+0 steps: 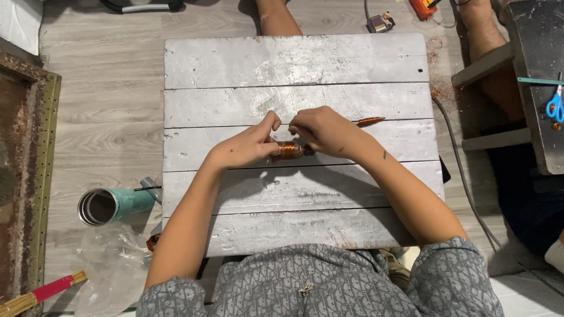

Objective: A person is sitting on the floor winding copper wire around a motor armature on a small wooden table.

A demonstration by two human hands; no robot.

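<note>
- We look straight down at a low surface (pixel 294 64) of pale, scuffed planks set on a wood-look floor.
- Our left hand (pixel 247 147) and right hand (pixel 320 132) meet at the middle of the planks, both on a small copper wire coil (pixel 289 150).
- The left fingers are closed around the coil's left end, thumb raised; the right fingers are curled shut over its right end, covering part of it.
- The coil lies sideways, level with the third plank; we cannot tell whether it rests on the plank or is lifted just above it.
- A thin copper-wound piece (pixel 370 121) lies on the planks just right of the right hand.
- On the floor to the left lies a teal metal cup (pixel 111 205) on its side, near a clear plastic bag (pixel 111 264).
- A bundle of thin sticks with a red band (pixel 41 293) sits at the lower left.
- Blue-handled scissors (pixel 554 105) rest on a dark bench at the right edge.
- Another person's bare legs (pixel 276 20) show beyond the far edge.
- Our grey patterned sleeves (pixel 446 282) fill the bottom.
</note>
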